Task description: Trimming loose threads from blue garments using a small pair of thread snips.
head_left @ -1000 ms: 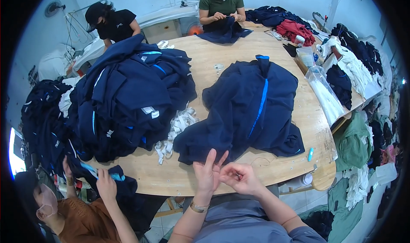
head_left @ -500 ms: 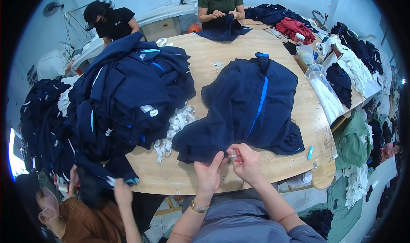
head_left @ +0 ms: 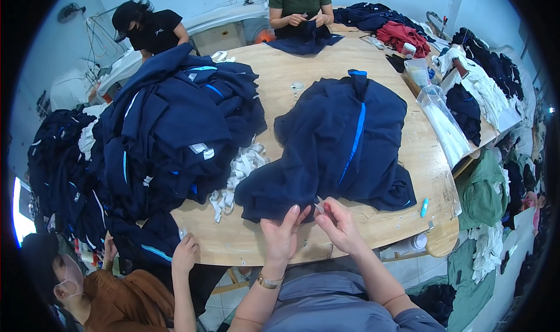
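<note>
A navy garment (head_left: pixel 326 139) with a bright blue stripe lies spread on the table in front of me. My left hand (head_left: pixel 281 233) pinches its near hem between thumb and fingers, palm turned up. Close beside it, my right hand (head_left: pixel 339 224) is closed around small thread snips (head_left: pixel 319 208). Their pale pointed tip shows at the hem; the rest is mostly hidden by my fingers. Whether the blades touch the cloth I cannot tell.
A high heap of navy garments (head_left: pixel 175 116) fills the table's left, with white tape strips (head_left: pixel 248 166) beside it. A light blue marker (head_left: pixel 424 208) lies at right, near a plastic bag (head_left: pixel 443 125). Three co-workers handle cloth around the table, one close at lower left (head_left: pixel 128 291).
My right hand has turned slightly and the snips' tip now points up at the hem. The co-worker at lower left has moved a hand to the right, toward the table edge.
</note>
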Action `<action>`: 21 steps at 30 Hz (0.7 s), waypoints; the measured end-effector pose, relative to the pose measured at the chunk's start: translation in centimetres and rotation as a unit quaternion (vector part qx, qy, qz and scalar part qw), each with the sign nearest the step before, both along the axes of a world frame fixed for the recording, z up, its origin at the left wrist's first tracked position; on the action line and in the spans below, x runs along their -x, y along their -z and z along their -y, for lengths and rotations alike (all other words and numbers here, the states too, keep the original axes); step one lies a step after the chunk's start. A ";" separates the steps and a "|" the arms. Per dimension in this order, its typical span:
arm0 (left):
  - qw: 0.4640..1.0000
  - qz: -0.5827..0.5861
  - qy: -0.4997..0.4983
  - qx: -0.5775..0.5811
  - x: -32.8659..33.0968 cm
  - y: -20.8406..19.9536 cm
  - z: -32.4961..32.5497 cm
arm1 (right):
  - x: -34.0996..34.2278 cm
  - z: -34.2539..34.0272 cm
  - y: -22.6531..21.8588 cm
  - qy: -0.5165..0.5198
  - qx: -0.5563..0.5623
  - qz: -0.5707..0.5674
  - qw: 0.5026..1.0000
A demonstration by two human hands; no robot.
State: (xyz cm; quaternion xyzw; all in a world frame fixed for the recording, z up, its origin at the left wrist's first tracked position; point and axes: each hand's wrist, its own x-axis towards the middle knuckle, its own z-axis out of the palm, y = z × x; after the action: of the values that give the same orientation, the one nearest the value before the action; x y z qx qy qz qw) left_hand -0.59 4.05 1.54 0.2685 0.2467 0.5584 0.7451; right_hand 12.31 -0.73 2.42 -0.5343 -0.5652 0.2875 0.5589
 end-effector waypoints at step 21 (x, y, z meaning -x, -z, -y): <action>0.997 -0.044 -0.025 -0.055 0.1 1.6 0.3 | -0.3 -0.6 0.0 0.074 -0.024 0.331 0.941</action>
State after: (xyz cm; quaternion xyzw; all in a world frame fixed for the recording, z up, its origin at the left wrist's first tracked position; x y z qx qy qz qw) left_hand -0.64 3.77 -0.04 0.3270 0.2551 0.5773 0.7034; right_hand 12.59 -0.14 2.46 -0.6257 -0.6841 0.0388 0.3728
